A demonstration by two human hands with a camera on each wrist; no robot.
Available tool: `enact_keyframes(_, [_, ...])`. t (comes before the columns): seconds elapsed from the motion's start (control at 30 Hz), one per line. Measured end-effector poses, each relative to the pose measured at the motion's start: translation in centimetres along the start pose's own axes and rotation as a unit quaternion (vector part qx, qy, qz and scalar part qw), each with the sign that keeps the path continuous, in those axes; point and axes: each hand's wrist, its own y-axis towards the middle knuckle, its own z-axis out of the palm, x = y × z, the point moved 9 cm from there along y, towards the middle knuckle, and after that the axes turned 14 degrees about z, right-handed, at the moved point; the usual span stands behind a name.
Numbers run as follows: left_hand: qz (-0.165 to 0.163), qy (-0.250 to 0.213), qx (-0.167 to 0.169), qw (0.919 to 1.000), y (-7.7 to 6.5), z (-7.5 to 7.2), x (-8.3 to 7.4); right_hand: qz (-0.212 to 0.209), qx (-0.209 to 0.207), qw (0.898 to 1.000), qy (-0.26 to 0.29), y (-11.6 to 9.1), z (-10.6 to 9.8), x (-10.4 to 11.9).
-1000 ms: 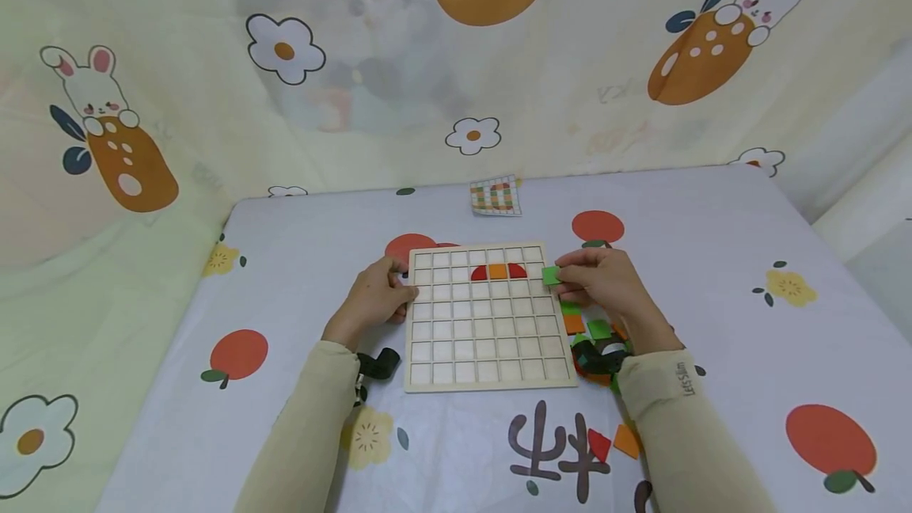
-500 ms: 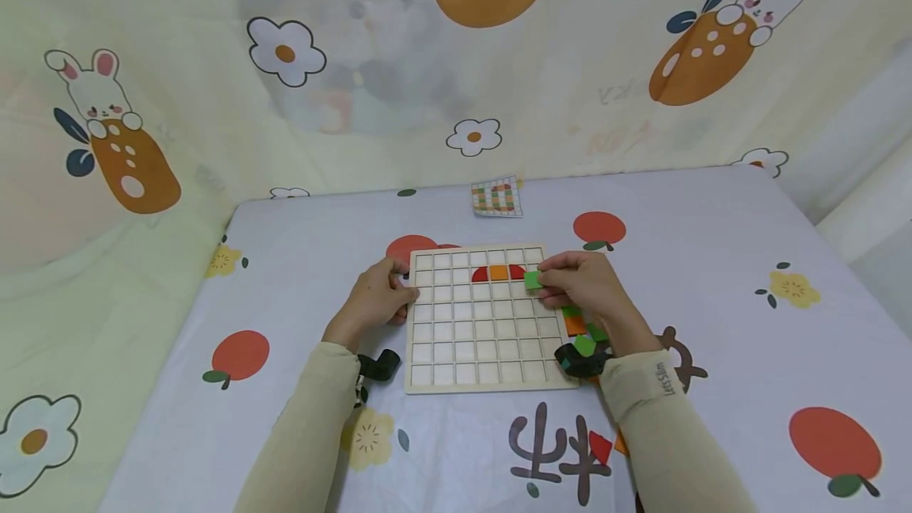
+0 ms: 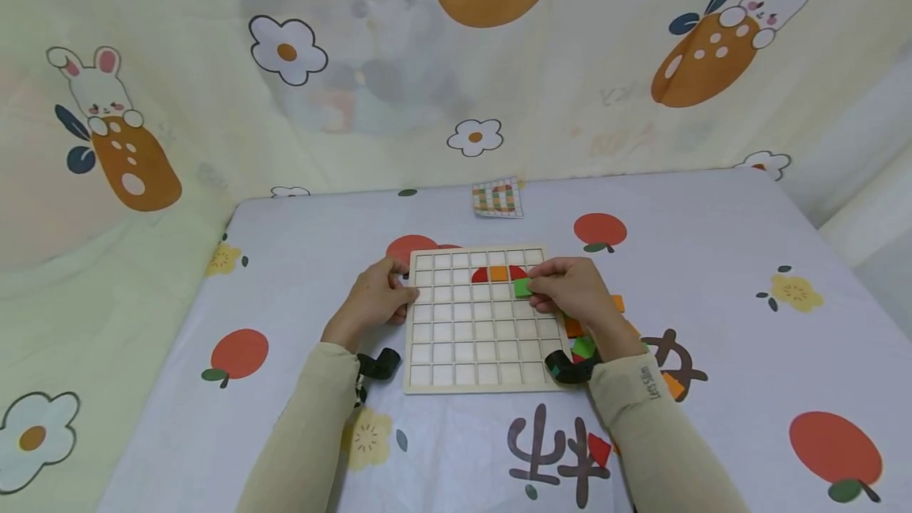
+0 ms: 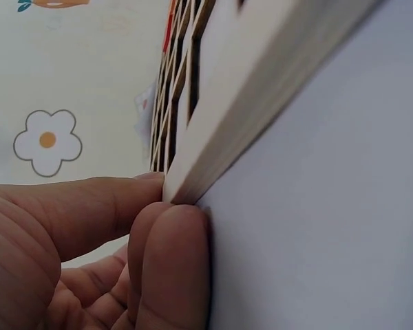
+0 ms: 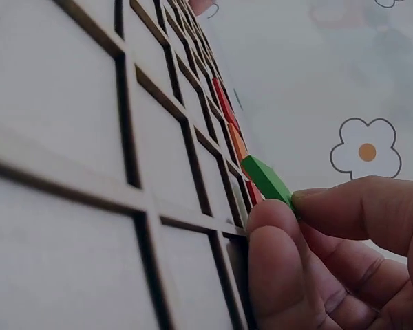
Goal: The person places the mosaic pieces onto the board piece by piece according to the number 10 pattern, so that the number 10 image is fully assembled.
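One left hand (image 3: 374, 292) pinches one board (image 3: 463, 332) holding three pieces (image 3: 498, 274); one right hand (image 3: 573, 291), one green tile (image 3: 522, 288).

card (image 3: 498, 199) behind grid board (image 3: 464, 331) | three tiles (image 3: 498, 274) inside | loose pieces (image 3: 583, 347) right

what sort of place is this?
Probably a screened-off tabletop workspace, likely indoors; what lies beyond is hidden. Signs: printed sheeting hanging behind, a covered table, and a gridded wooden board on it.
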Motion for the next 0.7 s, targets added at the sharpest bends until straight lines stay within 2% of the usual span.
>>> enact_keyframes(0.7, [0.001,0.004,0.011,0.9999,0.27,-0.14,0.18,0.009,-0.013,1.0,-0.012,0.21,0.22,-0.12])
